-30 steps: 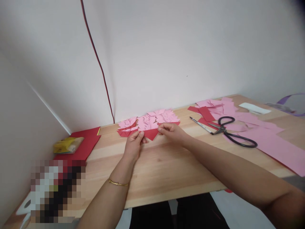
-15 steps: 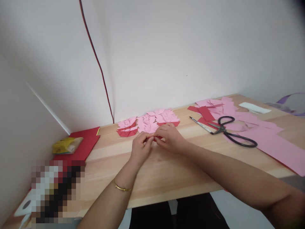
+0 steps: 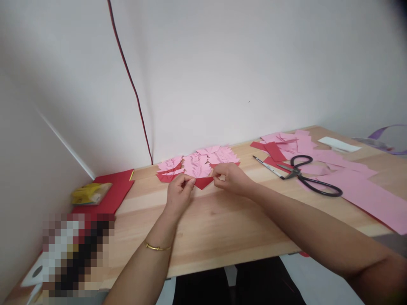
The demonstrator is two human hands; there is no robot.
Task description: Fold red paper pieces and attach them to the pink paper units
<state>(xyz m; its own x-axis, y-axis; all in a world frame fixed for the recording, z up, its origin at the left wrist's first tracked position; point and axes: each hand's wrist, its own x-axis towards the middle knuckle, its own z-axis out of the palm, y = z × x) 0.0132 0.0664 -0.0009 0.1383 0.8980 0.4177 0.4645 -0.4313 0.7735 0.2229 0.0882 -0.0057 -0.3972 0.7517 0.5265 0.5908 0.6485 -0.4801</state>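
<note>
Between my two hands a small piece of folded red paper (image 3: 203, 182) is stretched, its lower edge coming to a point. My left hand (image 3: 179, 191) pinches its left end between thumb and forefinger. The right end is gripped the same way by my right hand (image 3: 231, 179). Just behind lie cut and folded pink paper pieces (image 3: 197, 163), several of them in a cluster near the wall. Red folded paper (image 3: 170, 176) sits at that cluster's left side, partly behind my left hand.
Black-handled scissors (image 3: 299, 173) and a pen (image 3: 269, 167) lie to the right, among pink paper sheets (image 3: 365, 190) and red scraps (image 3: 275, 151). On the left, a yellow packet (image 3: 90, 193) rests on red sheets (image 3: 119, 190). A dark red cable (image 3: 130, 80) hangs down the wall.
My hands, close together before, have moved apart along the red paper, the left hand going left and the right hand slightly right. More of the red paper now shows between them.
</note>
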